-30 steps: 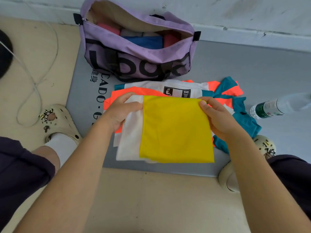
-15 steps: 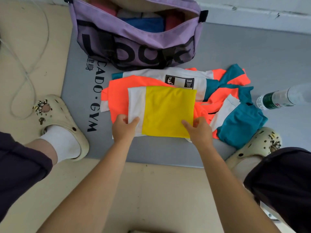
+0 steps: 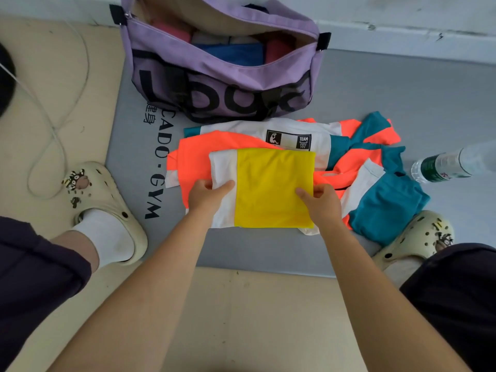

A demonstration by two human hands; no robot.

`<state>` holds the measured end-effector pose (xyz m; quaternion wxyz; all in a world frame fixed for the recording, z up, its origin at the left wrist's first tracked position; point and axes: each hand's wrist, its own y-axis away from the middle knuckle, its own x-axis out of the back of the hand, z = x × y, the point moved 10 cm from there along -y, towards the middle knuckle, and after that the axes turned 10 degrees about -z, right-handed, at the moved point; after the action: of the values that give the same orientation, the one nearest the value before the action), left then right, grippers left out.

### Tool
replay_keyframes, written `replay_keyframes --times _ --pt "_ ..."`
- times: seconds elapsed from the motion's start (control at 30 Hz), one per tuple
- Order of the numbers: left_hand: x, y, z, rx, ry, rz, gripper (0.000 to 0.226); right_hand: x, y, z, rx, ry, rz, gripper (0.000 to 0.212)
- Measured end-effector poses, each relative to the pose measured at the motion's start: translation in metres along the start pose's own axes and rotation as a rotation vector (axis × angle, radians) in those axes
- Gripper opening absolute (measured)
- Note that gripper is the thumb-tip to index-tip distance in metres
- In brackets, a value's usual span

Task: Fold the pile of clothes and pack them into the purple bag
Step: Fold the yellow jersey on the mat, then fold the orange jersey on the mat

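Over gym mat [image 3: 268, 251], both hands gripping folded yellow-white garment [image 3: 271, 189] edges, prob. lifted

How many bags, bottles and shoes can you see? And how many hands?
Bag: 1
Bottle: 1
Shoes: 2, left shoe, right shoe
Hands: 2, left hand, right hand, both holding the folded yellow and white garment
Total: 6
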<state>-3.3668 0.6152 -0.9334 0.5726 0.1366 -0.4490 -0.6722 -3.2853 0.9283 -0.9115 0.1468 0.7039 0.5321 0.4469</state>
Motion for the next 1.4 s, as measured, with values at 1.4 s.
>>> replay_keyframes --times 1.4 --pt "0.123 -0.086 0.265 -0.274 0.425 -0.097 0.049 -0.029 -0.078 -0.287 -0.051 -0.595 -0.434 0.034"
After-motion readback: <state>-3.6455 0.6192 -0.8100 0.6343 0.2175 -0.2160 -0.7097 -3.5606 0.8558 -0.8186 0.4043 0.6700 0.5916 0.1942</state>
